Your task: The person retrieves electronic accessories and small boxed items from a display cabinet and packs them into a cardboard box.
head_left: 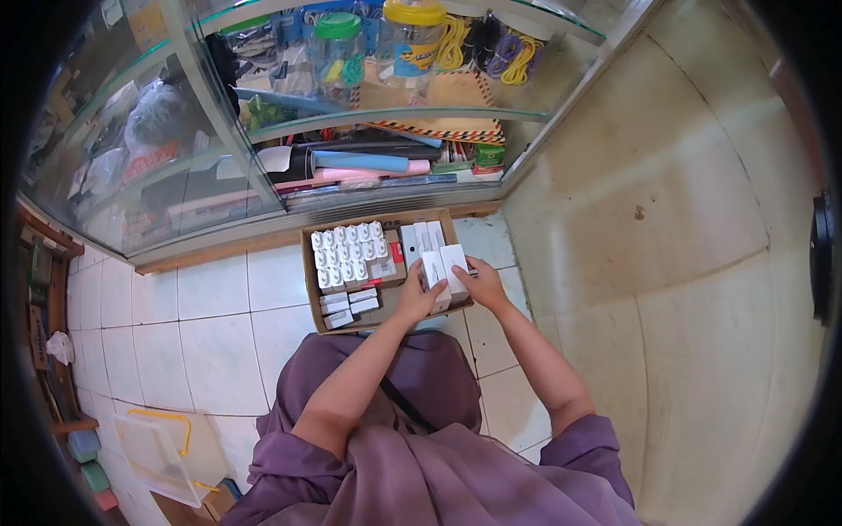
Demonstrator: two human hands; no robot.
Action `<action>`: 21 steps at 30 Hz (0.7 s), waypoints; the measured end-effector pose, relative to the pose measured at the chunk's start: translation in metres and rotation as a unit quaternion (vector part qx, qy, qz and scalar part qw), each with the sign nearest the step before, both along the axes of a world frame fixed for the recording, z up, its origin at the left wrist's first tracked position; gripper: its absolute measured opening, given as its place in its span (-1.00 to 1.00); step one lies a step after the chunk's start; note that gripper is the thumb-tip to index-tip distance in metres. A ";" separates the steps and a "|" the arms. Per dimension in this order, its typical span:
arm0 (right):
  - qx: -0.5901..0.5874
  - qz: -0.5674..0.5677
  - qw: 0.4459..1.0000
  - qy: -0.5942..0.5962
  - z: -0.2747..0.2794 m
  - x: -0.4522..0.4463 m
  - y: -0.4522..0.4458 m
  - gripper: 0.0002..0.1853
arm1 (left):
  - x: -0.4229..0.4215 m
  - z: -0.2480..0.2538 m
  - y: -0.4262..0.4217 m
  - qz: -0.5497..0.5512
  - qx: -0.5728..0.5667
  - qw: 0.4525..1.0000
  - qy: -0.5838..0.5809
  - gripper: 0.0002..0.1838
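Two white boxes point(443, 266) stand side by side between my hands, over the right part of an open cardboard box point(314, 307). My left hand point(419, 294) is closed against their left side, its thumb on the front. From the right, my right hand point(481, 282) grips the same pair. More white boxes point(423, 235) stand behind them in the carton. On its left side sit rows of small white packs point(346, 254), with a few small white boxes point(349, 307) lying in front. What is under my hands is hidden.
A glass display case point(368, 197) stands just behind the carton, holding jars, cords and rolls. At right is a wall point(649, 228). A clear plastic bin with a yellow handle point(162, 447) stands on the tiled floor point(210, 329) at lower left. Wooden shelving point(53, 324) lines the left edge.
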State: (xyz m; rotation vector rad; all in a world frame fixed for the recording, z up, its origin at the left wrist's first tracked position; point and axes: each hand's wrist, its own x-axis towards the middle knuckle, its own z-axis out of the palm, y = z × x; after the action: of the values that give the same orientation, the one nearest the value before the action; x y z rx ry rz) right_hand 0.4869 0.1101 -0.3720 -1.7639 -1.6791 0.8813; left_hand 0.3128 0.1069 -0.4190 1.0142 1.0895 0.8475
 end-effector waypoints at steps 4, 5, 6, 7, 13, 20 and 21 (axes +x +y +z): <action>-0.014 -0.010 0.999 -0.044 -0.004 -0.010 0.002 -0.55 | -0.009 -0.005 0.005 -0.032 -0.041 0.999 0.000 -0.10; -0.015 -0.009 0.999 -0.044 -0.006 -0.013 0.002 -0.55 | -0.009 -0.008 0.004 -0.026 -0.036 0.999 -0.018 -0.10; -0.017 -0.025 0.997 -0.065 -0.009 -0.016 0.002 -0.56 | -0.009 -0.011 0.004 -0.022 -0.031 0.999 -0.036 -0.10; -0.019 -0.041 0.995 -0.086 -0.013 -0.018 0.002 -0.57 | -0.008 -0.014 0.004 -0.022 -0.032 0.999 -0.037 -0.10; -0.004 -0.005 0.982 -0.188 -0.028 -0.032 -0.006 -0.62 | -0.005 -0.040 -0.005 -0.004 -0.021 1.000 -0.002 -0.17; -0.027 -0.035 0.984 -0.171 -0.028 -0.042 -0.019 -0.59 | 0.000 -0.060 -0.004 -0.063 0.050 0.981 0.177 -0.07; -0.054 -0.065 0.985 -0.149 -0.029 -0.045 -0.020 -0.61 | 0.000 -0.062 -0.004 -0.064 0.065 0.979 0.181 -0.08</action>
State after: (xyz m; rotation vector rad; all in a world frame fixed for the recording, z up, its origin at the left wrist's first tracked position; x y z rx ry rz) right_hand 0.4419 0.0905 -0.4015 -2.1400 -1.6990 0.6886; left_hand 0.3133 0.1033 -0.4809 1.3707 1.2697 0.6507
